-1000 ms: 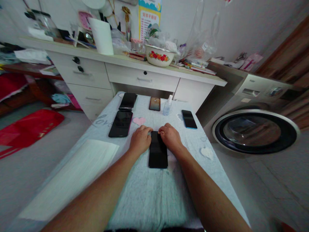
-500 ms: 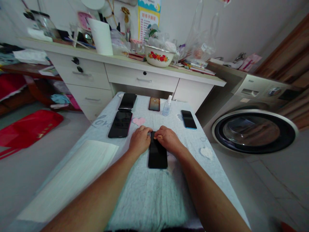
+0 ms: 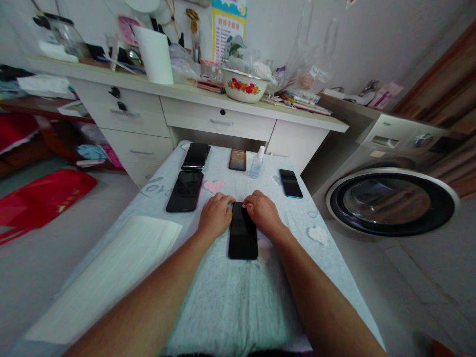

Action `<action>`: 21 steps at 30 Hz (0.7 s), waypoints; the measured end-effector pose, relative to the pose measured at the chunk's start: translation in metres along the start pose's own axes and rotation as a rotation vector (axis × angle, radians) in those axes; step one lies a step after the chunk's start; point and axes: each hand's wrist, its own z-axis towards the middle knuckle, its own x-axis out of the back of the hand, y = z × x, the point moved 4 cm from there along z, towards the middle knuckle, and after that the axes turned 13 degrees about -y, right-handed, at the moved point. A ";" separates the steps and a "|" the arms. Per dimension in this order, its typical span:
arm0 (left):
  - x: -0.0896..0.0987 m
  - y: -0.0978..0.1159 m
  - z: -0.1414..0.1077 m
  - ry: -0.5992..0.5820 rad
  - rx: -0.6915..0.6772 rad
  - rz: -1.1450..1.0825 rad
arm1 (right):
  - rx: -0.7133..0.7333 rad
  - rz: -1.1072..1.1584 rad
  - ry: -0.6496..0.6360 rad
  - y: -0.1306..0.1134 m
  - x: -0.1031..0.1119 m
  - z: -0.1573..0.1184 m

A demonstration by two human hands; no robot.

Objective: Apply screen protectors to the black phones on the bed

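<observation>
A black smartphone lies flat, screen up, on the cloth-covered table in front of me. My left hand is closed at its upper left edge, fingers curled against the corner. Over the upper right corner is my right hand, fingers bent and pinched together. A small tan bit shows at its fingertips; whether that is a held piece or a finger, I cannot tell. Beyond the hands stand a clear spray bottle and a small brown-screened phone.
Other dark phones lie on the table: one with a pink edge, one behind it, a blue-edged one at right. A pale sheet covers the left side. A white desk and washing machine stand beyond.
My right hand has shifted slightly up and right, from over the top of the screen to the phone's upper right corner. My left hand and the phone have stayed put.
</observation>
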 end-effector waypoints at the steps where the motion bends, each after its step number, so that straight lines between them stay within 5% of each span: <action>1: 0.000 0.000 0.000 -0.001 -0.001 0.000 | 0.005 0.006 -0.008 0.000 0.000 0.000; 13: 0.002 0.001 -0.001 -0.013 0.012 -0.016 | 0.110 0.049 -0.043 -0.011 0.003 -0.005; 21: 0.001 0.000 -0.001 0.005 -0.005 -0.011 | 0.049 0.009 -0.097 0.001 0.005 -0.001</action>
